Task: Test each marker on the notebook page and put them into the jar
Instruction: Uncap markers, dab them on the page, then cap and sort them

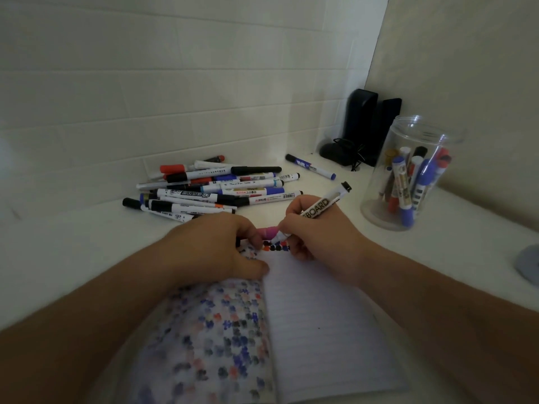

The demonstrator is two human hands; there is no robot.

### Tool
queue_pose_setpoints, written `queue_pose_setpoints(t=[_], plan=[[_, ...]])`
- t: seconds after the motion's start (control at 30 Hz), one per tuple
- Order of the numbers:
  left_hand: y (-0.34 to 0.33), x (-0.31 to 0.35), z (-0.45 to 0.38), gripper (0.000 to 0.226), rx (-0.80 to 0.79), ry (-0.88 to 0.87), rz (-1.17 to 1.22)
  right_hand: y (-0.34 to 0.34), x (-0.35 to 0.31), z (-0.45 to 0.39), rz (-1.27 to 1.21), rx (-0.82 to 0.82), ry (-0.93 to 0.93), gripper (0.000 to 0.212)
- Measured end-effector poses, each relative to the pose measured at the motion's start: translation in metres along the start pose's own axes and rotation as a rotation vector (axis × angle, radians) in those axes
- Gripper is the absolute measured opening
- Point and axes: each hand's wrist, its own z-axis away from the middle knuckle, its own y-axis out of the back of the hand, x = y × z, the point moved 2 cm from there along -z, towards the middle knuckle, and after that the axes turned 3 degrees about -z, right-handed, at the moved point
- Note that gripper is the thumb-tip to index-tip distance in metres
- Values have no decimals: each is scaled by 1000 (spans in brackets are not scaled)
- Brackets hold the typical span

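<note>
An open notebook [326, 325] lies in front of me, its left page covered in colored marks and a row of marks along the top of the lined right page. My right hand [318, 240] grips a white whiteboard marker [323, 204], tip down at that row of marks. My left hand [221, 249] rests on the notebook's top left with curled fingers, and something dark shows under them. A pink cap-like piece [267, 231] shows between the hands. A pile of markers [215, 188] lies behind. The clear jar [408, 173] at right holds several markers.
One blue marker [310, 167] lies alone near the back wall. Black speakers [364, 126] with a cable stand in the corner behind the jar. A grey round object [528, 263] sits at the table's right edge. Tiled walls close in the back and right.
</note>
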Motion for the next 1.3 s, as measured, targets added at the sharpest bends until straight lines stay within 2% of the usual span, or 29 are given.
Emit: queue_pose_setpoints(t=[0.07,0.13,0.2,0.27,0.37,0.57,0.8,0.97,1.13,1.3], plan=[[7,0,-1,47,-100,-15,12,2,-1,1,31,-2,4,14],[9,0,-2,49,-129,-41,-11,1,1,2,57,4,14,14],[4,-1,-1,43,-57,-92,-54,1,2,1,44,14,13,15],[-6,-6,6,34,86,-180,-88,2,3,-1,11,19,-4,14],[-11,-21,18,35,236,-336,-151,3,5,-3,-10,26,-26,11],[-7,-39,24,37,179,-511,-289,1,2,-2,75,45,3,13],[-6,-33,21,39,168,-532,-307,-10,3,0,356,113,213,16],[-8,-33,21,43,154,-512,-299,-9,8,-3,343,170,176,20],[-11,-29,24,43,220,-461,-306,-10,11,-3,330,160,171,21],[-13,-21,31,71,211,-406,-314,-11,12,-4,311,137,160,21]])
